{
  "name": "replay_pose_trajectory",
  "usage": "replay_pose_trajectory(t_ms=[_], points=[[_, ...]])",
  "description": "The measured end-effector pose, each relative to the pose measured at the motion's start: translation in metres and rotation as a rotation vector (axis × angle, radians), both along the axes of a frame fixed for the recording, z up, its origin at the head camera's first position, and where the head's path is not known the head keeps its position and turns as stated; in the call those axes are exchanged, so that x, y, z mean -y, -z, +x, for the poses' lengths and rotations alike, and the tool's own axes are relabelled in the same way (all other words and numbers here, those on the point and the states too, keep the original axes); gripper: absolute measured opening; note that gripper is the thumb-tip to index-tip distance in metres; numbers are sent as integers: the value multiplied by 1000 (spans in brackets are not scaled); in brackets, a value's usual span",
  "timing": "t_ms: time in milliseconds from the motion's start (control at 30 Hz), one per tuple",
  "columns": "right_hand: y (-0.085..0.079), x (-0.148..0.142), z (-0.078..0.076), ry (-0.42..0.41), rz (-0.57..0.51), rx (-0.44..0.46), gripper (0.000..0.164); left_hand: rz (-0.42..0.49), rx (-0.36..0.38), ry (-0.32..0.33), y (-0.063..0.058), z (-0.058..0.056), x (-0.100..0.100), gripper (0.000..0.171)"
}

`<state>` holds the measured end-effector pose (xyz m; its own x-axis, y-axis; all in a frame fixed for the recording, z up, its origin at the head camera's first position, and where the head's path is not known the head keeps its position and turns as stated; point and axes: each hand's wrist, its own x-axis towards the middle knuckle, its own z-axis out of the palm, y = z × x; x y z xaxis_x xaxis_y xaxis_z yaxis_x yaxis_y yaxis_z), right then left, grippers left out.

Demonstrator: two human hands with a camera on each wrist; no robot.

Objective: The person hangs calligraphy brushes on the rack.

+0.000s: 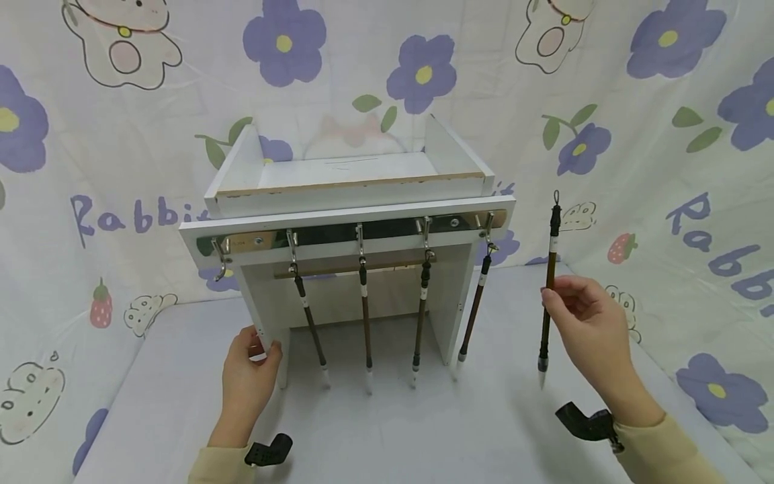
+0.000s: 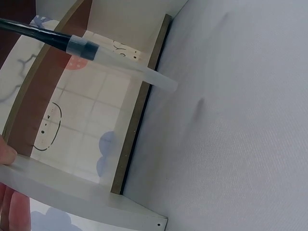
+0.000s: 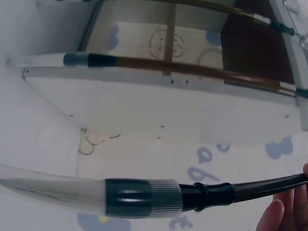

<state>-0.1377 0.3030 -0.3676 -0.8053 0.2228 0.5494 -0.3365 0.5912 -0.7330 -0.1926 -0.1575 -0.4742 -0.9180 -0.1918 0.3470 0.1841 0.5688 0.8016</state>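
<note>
My right hand [image 1: 589,323] pinches a dark-handled writing brush [image 1: 551,262] by its middle, to the right of a white hook rack [image 1: 338,214]. The brush is upright with its loop at the top and its pale tip, under a clear cap [image 3: 53,190], pointing down. My left hand [image 1: 250,373] grips the rack's left side panel [image 1: 256,302] near its front edge. Several similar brushes [image 1: 366,316] hang by their loops from the metal hooks. The leftmost hook [image 1: 222,259] carries nothing.
The rack stands on a white-covered table [image 1: 387,444], with an open tray-like shelf [image 1: 345,171] on top. Behind it hangs a cloth [image 1: 357,40] printed with purple flowers and rabbits. Each wrist wears a black camera [image 1: 583,423].
</note>
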Motion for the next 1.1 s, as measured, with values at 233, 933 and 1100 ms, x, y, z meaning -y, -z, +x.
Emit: replay_pose_trajectory(t_ms=[233, 933, 1100], points=[[-21, 28, 16, -90, 0, -153, 18, -2, 20, 6, -1, 1, 0, 33], [-1, 69, 10, -355, 160, -313, 33, -4, 12, 10, 1, 0, 0, 33], [2, 82, 7, -445, 207, -293, 32, -4, 4, -1, 2, -1, 0, 32]])
